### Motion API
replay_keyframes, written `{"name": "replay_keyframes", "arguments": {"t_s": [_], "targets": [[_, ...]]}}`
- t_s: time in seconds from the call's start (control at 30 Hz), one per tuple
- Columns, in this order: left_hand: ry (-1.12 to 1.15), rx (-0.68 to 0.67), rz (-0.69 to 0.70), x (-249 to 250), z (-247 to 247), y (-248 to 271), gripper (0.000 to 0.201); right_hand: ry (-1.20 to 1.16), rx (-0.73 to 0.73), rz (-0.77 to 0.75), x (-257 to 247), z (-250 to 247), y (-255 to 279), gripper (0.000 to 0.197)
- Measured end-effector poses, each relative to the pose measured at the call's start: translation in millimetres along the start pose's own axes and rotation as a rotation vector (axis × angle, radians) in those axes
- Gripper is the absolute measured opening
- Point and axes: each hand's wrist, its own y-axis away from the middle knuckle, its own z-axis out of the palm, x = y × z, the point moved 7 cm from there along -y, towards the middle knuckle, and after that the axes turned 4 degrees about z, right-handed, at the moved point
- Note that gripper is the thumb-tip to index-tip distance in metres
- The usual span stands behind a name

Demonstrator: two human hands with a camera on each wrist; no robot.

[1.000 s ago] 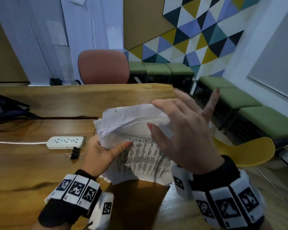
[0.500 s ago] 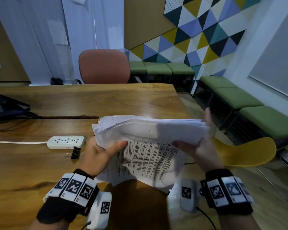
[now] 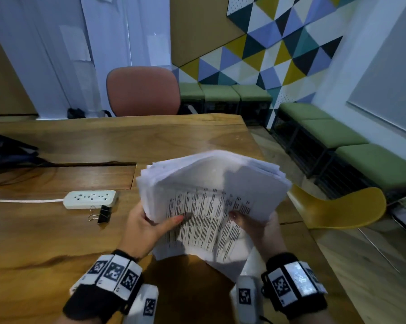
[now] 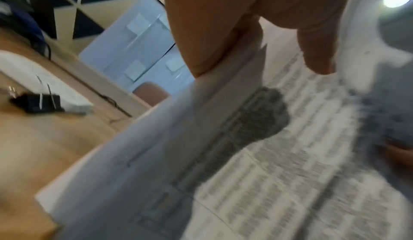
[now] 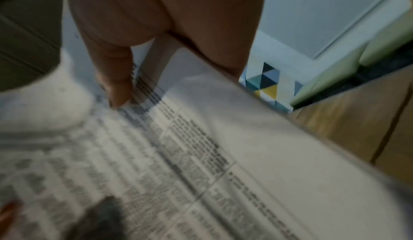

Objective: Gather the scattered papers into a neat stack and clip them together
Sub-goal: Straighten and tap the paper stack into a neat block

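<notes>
Pinching the loose white printed paper stack (image 3: 211, 202) between them, left hand (image 3: 148, 230) and right hand (image 3: 260, 228) raise it off the table, likely to square edges; black binder clip (image 3: 103, 213) lies left of the grip.

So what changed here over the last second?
The right hand came off the top of the papers and took hold of their right edge, thumb on the printed page. The left hand kept its grip on the left edge. The binder clip and power strip stayed put on the table.
</notes>
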Motion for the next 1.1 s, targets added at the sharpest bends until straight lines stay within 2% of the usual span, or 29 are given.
{"name": "replay_keyframes", "arguments": {"t_s": [0.07,0.17,0.23,0.3,0.37,0.47,0.53,0.6,0.7,0.77,0.83,0.9,1.0,1.03,1.1], "targets": [[-0.025,0.06,0.021,1,6,3,0.022,0.031,0.039,-0.025,-1,9,0,0.029],[0.03,0.145,0.009,-6,-3,3,0.02,-0.065,0.058,-0.01,2,7,0,0.031],[0.025,0.08,-0.02,-11,-5,5,0.029,-0.145,0.068,0.026,7,-1,2,0.031],[-0.003,0.031,-0.037,-10,-1,8,0.027,-0.073,0.071,0.042,9,-1,4,0.032],[-0.036,0.048,-0.008,-6,3,7,0.018,0.014,0.085,-0.006,5,2,7,0.031],[-0.042,0.106,0.018,-2,1,2,0.015,-0.002,0.104,-0.056,-3,7,8,0.033],[-0.043,0.071,0.001,-6,-1,1,0.013,-0.002,0.127,-0.035,4,3,8,0.032],[-0.078,0.037,-0.016,-11,-2,4,0.015,0.034,0.121,0.014,15,1,11,0.025],[-0.061,0.124,-0.028,-12,-10,6,0.04,0.086,0.151,0.016,17,-2,13,0.038],[-0.085,0.221,0.05,4,-16,4,0.067,0.122,0.208,-0.066,5,-5,13,0.051],[-0.152,0.283,0.194,30,-20,3,0.095,0.15,0.248,-0.178,-14,-4,15,0.065],[-0.318,0.31,0.36,60,-18,4,0.11,0.154,0.286,-0.292,-36,-1,19,0.089],[-0.55,0.304,0.601,91,-7,5,0.107,0.448,0.399,-0.554,-75,10,26,0.105],[-0.626,0.281,0.638,96,-2,4,0.1,0.575,0.411,-0.628,-83,16,27,0.102],[-0.746,0.228,0.629,98,4,2,0.083,0.762,0.39,-0.683,-89,26,27,0.086]]}}
